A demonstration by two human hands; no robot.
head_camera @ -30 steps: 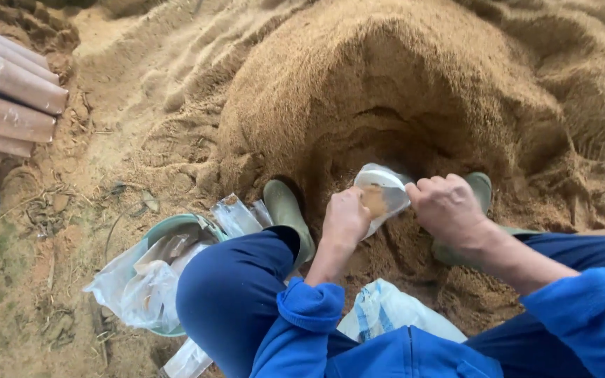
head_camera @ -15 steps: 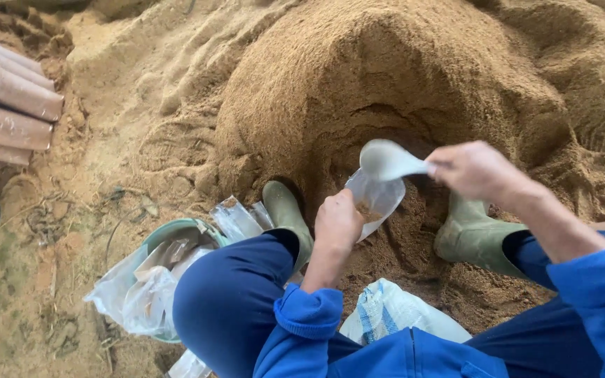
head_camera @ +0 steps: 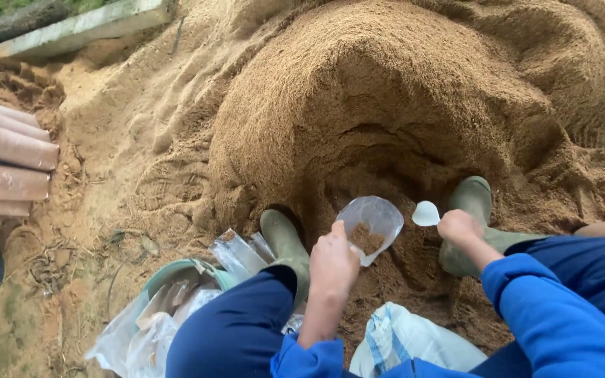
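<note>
Bag point(head_camera: 371, 225), clear plastic, sits in my left hand point(head_camera: 333, 264), low between my knees and right against the foot of the sawdust heap point(head_camera: 386, 105). My fingers are pinched on the near edge of its mouth, so it gapes upward, with a small brown dose already at the bottom. My right hand point(head_camera: 458, 227) is closed around a small white scoop point(head_camera: 426, 213), just beside the bag's rim, apart from it. From this view I can't tell whether the scoop carries anything.

As I judge it, filling goes best if I keep the mouth stretched round and level, tip the scoop over the centre rather than the lip, and hold the bag close to the heap so spill falls back into the hollow. The film looks thin and floppy; a slack pinch would let it fold shut.

Outward now: my two green boots point(head_camera: 285, 241) are planted either side of the dug hollow. By the left knee a pale green basin point(head_camera: 176, 273) holds more empty bags point(head_camera: 239, 255). A white sack point(head_camera: 404, 339) lies under my arms. At far left, filled tubes point(head_camera: 8, 150) are stacked on their sides. The ground is loose sawdust, outdoors, with a concrete kerb point(head_camera: 85, 24) and grass beyond.
</note>
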